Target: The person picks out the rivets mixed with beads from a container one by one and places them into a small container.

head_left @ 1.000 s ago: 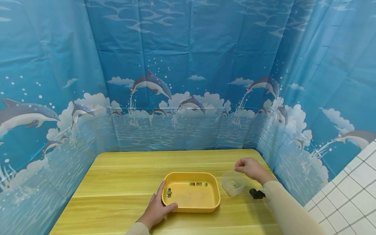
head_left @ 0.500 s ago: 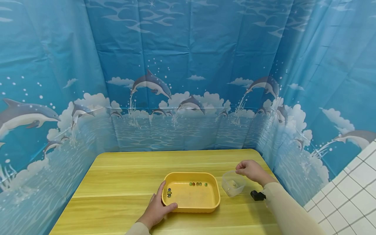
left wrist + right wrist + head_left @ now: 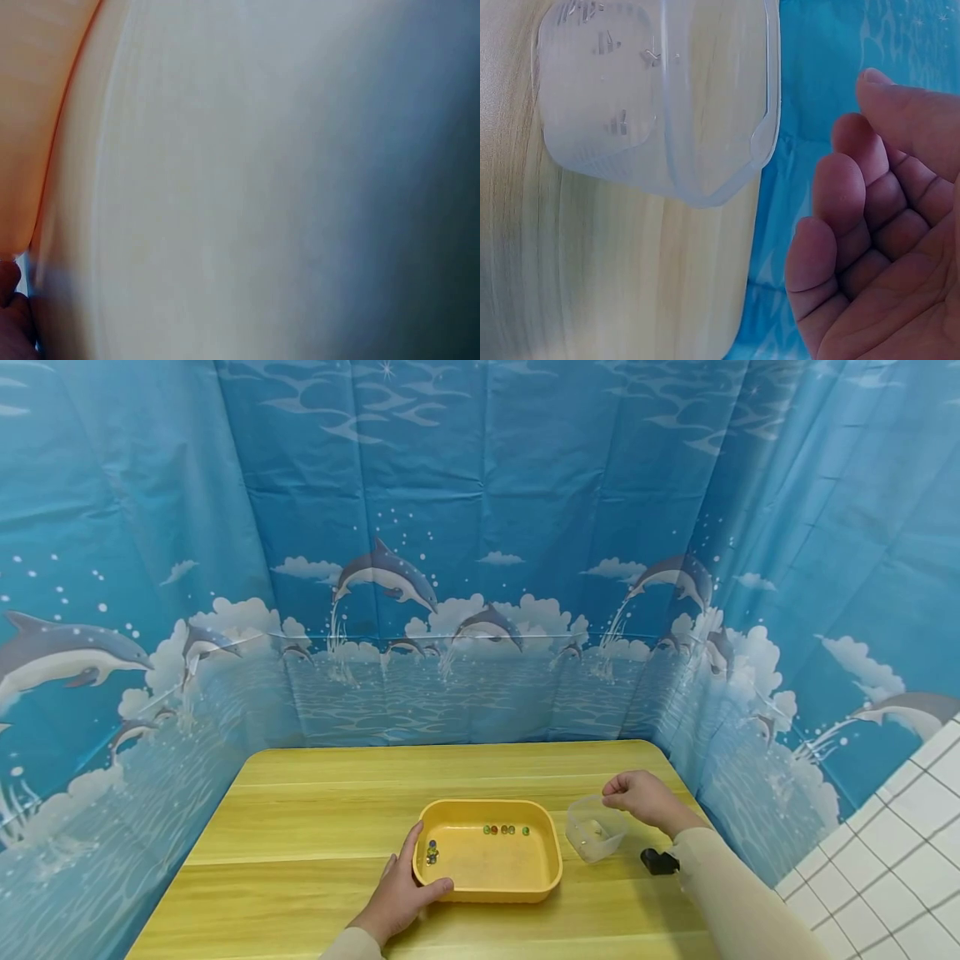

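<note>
Right hand [image 3: 647, 795] curled above clear tub [image 3: 630, 161] (glints in base), any pinch unclear; black object [image 3: 659, 861] near cuff [image 3: 697, 843]. Left hand [image 3: 397, 893] clamps yellow tray [image 3: 502, 896], marbles [image 3: 494, 830] far and left inside.

Indoor corner, walled by blue dolphin-print curtain [image 3: 420, 493] across upper frame, left edge to right. Wood-grain table [image 3: 315, 827] at bottom; white tile-like grid [image 3: 900, 835], lower right. Home or makeshift booth: cannot tell.
</note>
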Demonstrator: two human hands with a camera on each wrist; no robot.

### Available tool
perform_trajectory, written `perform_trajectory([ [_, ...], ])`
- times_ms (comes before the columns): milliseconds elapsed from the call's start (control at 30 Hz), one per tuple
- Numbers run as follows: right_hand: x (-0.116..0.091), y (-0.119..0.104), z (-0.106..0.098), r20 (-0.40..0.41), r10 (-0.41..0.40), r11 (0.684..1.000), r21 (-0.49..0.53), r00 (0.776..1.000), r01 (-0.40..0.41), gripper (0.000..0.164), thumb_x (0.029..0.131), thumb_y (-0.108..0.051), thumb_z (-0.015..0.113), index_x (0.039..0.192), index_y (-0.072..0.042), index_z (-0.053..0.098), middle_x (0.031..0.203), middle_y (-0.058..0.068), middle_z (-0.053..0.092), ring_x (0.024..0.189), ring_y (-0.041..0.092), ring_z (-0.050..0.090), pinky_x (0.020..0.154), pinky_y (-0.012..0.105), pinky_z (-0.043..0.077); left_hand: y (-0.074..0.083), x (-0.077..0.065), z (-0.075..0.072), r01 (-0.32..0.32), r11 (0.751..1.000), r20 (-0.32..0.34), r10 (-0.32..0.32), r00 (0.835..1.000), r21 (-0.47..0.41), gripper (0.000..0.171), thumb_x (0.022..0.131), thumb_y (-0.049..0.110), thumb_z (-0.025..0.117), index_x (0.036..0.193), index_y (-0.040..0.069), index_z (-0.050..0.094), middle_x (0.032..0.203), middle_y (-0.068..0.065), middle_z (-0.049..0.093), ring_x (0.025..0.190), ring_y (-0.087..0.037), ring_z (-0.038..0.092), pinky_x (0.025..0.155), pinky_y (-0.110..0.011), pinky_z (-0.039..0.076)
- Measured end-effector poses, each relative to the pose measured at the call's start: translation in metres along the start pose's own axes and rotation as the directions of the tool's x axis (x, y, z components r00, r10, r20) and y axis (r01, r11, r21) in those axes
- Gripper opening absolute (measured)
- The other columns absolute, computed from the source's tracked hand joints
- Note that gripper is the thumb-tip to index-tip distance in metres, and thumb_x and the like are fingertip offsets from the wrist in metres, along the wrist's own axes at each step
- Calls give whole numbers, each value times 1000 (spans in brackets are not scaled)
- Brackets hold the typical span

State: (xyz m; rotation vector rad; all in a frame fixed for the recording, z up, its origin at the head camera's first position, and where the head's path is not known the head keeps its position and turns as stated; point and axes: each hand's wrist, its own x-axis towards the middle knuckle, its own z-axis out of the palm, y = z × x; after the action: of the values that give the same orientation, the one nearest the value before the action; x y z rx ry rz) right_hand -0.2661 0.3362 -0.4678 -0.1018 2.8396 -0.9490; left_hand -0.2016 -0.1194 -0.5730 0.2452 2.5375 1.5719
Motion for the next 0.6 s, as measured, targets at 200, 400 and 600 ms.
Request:
perform_trajectory([
  [200, 1, 2, 1, 10, 10, 1000, 8, 1000, -10, 22, 101, -18, 71, 114, -1, 75, 105, 6, 75, 99, 23, 70, 85, 45, 59, 1, 0, 0, 1, 1000, 3, -1, 1000, -4, 110, 86, 47, 86, 170, 28, 18, 151, -21, 58, 153, -66, 14, 122, -80, 7],
  [400, -2, 2, 1, 18, 7, 1000, 19, 1000, -8, 24, 101, -18, 71, 116, 0, 74, 106, 7, 75, 100, 23, 70, 85, 46, 59, -4, 3, 1, -5, 1000, 0, 5, 1000, 3, 110, 86, 49, 86, 170, 28, 18, 152, -21, 58, 153, -66, 14, 122, -80, 7],
  [600, -2, 1, 2, 16, 9, 1000, 23, 1000, -9, 24, 101, -18, 71, 116, 0, 74, 107, 6, 76, 100, 23, 70, 86, 47, 60, -7, 5, 1, 2, 1000, 0, -2, 1000, 0, 110, 86, 50, 86, 170, 28, 18, 151, -20, 59, 154, -65, 14, 125, -77, 2],
])
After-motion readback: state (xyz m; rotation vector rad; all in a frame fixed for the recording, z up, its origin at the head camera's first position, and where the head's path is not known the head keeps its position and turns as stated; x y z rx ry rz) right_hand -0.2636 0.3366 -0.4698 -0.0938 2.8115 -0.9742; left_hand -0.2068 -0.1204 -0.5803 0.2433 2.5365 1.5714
